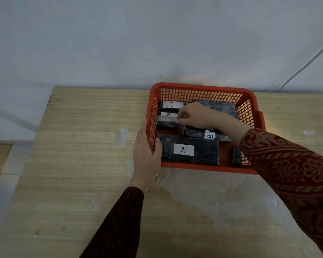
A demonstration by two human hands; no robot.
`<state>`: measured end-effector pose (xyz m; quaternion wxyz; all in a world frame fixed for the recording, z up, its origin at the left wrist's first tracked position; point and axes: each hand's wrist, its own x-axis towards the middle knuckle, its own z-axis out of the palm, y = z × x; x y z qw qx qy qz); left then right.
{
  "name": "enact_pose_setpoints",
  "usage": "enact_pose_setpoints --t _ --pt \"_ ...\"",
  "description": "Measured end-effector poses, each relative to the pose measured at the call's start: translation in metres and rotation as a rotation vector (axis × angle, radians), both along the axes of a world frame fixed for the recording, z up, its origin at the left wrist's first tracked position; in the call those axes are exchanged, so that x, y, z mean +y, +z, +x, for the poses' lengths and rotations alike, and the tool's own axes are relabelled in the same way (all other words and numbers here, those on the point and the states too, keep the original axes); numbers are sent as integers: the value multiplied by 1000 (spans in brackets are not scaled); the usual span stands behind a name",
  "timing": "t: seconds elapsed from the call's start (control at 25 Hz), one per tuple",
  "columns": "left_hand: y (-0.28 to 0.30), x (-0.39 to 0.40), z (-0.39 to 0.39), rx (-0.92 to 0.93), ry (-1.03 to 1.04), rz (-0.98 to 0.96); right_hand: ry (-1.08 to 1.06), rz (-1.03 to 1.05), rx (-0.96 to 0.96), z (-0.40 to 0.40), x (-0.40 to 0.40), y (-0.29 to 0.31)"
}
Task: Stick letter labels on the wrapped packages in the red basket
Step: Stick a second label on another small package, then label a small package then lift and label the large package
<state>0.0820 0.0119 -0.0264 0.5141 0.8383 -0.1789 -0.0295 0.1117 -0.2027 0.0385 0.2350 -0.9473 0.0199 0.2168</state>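
A red mesh basket (205, 89) stands on the wooden table against the wall. Inside lie several black wrapped packages: a large one labelled A (189, 149) at the front, a narrow one labelled B (208, 135) behind it, one labelled C (171, 105) at the back left, and a big unlabelled one (222, 107) at the back right. My left hand (146, 151) grips the basket's left wall. My right hand (194, 115) reaches into the basket and pinches the end of a small blurred package (165, 121) at the left middle. Another label shows partly behind it.
The wooden table (78, 164) has pale worn patches near the basket and in front of it. A small dark package (235, 156) stands at the basket's front right corner. A white cable (306, 66) runs down the wall at right. The table's left edge drops to the floor.
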Motion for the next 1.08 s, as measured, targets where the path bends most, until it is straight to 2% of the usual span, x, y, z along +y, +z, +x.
enact_pose_setpoints --t 0.28,0.4,0.48,0.64,0.92,1.08 --pt "4 0 -1 11 8 42 -493 691 110 -46 -4 -2" --pt "5 -1 -2 21 9 56 -702 798 91 -52 4 -13" --pt "4 -1 -2 23 13 68 -769 834 127 -54 6 -15" --pt "3 -1 -2 26 11 59 -625 644 61 -55 1 -15" --pt "5 -1 -2 6 12 34 -619 509 -24 -30 2 -16" --pt "4 -1 0 2 8 -1 -467 247 -152 -24 15 -25"
